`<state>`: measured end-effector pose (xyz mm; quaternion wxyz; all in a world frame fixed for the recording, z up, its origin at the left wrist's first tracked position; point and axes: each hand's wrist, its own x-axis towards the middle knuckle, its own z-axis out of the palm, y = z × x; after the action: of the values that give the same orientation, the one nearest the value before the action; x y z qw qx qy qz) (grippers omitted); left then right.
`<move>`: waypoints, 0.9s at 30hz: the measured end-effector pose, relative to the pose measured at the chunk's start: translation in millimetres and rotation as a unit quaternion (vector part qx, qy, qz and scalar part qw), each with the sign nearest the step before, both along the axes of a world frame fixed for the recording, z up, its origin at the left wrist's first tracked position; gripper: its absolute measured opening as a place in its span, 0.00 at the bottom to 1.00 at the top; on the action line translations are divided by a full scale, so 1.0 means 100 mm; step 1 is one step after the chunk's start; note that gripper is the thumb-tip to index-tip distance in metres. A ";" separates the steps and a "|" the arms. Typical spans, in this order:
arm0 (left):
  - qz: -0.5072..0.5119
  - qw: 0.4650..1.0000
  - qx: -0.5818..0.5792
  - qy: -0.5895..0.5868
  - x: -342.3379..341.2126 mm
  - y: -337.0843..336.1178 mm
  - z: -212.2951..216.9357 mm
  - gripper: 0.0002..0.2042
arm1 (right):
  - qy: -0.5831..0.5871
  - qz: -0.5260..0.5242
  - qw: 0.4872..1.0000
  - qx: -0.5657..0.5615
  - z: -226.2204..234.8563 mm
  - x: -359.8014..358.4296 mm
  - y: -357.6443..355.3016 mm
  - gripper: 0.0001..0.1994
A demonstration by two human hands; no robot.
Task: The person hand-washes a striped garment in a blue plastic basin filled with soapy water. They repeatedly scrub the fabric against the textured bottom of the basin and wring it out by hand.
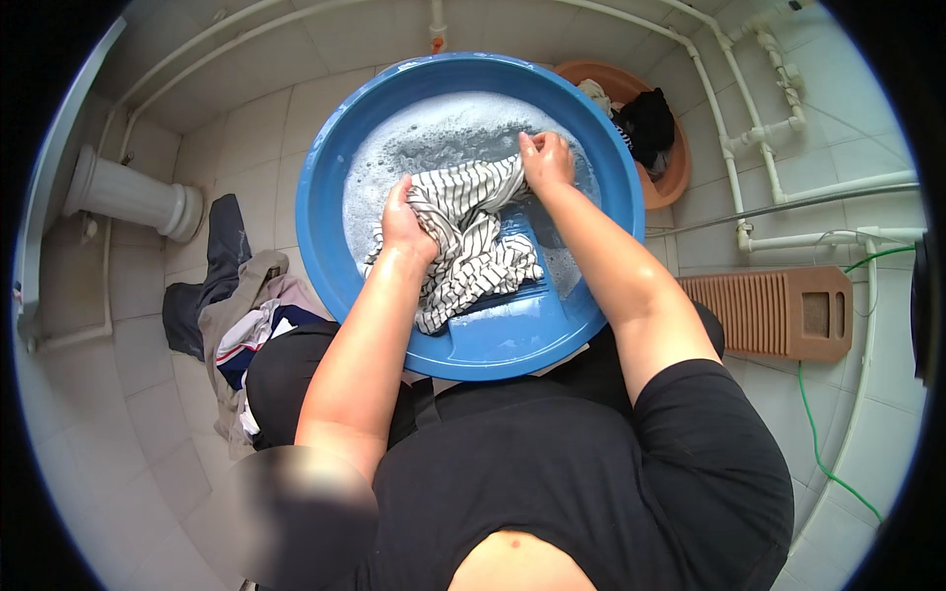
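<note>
A wet garment with black and white stripes point(463, 212) is bunched over the ribbed near slope of a large blue basin point(320, 222). White suds point(379, 163) float on the water around and beyond it. My left hand point(407, 225) grips the garment's left side, thumb up and fingers hidden in the folds. At the upper right, my right hand point(547, 163) pinches an edge of the cloth and holds it stretched above the water. The garment's lower part lies crumpled on the ridges.
An orange-brown basin point(680, 182) with dark and light clothes stands at the back right. A brown washboard point(769, 313) lies to the right, near white pipes point(808, 241) and a green cord point(813, 424). Clothes point(232, 295) are heaped on the left floor, by a white pedestal point(138, 197).
</note>
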<state>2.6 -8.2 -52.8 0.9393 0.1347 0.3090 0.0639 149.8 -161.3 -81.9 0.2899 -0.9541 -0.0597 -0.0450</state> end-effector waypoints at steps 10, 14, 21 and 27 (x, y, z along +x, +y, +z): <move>0.025 0.997 -0.027 -0.069 -0.01 0.06 -0.15 0.21 | 0.188 0.225 0.952 -0.092 -0.15 -0.26 -0.03 0.24; 0.017 0.996 -0.035 -0.078 -0.01 0.05 -0.12 0.24 | 0.162 0.168 0.953 0.194 0.12 -0.67 0.34 0.20; -0.045 0.999 0.002 -0.030 -0.06 0.03 0.01 0.19 | -0.099 0.487 0.841 0.214 0.72 -1.48 0.56 0.10; -0.061 0.997 0.042 0.008 0.05 -0.10 -0.05 0.15 | -0.113 0.205 0.958 0.167 0.40 -0.96 0.70 0.09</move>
<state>7.5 -17.9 -58.0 0.9327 0.1926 0.3045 0.0184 54.0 -91.6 -41.4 0.4393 -0.8481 -0.2783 -0.1016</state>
